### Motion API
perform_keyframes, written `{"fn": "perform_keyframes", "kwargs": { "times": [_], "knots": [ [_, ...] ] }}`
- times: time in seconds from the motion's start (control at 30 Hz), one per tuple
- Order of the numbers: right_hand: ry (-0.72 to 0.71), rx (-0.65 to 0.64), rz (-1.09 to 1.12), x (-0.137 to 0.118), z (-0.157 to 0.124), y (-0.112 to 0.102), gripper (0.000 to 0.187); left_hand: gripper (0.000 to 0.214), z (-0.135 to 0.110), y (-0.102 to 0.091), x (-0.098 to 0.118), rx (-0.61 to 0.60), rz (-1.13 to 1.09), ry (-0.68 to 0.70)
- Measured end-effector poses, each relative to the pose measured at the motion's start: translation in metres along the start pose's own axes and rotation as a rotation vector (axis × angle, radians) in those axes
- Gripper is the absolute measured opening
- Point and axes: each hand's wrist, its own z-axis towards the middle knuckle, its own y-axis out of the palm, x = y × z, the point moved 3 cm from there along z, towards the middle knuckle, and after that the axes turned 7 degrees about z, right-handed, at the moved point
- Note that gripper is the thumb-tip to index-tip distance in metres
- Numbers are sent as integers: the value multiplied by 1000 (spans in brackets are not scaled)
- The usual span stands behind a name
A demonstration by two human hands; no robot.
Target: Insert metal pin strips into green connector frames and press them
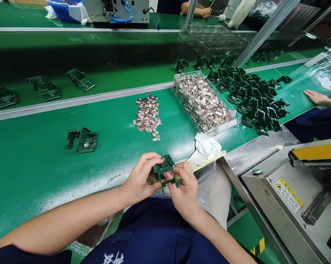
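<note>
A dark green plastic frame part is held between both hands just past the table's near edge. My left hand grips it from the left, thumb and fingers closed on it. On the other side, the fingers of my right hand are closed against its right edge; whether they also pinch a small piece is hidden. Beyond them lies a loose pile of small silvery metal pieces. Another green frame part rests alone on the table to the left.
A clear box full of metal pieces stands right of the pile, beside a heap of green parts. More parts lie behind the metal rail. White cloth sits near the edge. A machine and another person's hand are at right.
</note>
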Motion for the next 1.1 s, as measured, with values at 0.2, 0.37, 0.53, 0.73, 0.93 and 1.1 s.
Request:
{"fn": "perform_keyframes", "kwargs": {
  "times": [0.2,0.37,0.53,0.73,0.93,1.1],
  "knots": [
    [117,-12,52,2,-3,-1,19,52,-6,3,1,23,10,16],
    [197,45,287,7,-8,0,20,49,-2,2,7,48,-39,76],
    [187,0,376,11,-15,-30,25,50,13,6,15,-3,-132,36],
    [-93,-116,35,-18,-40,-116,76,56,40,48,58,-408,-349,276],
    [126,426,-84,-19,-143,-229,63,62,104,134,155,-721,-593,642],
    [256,1067,-235,-18,-256,-297,64,42,156,214,235,-541,-548,598]
  ]
}}
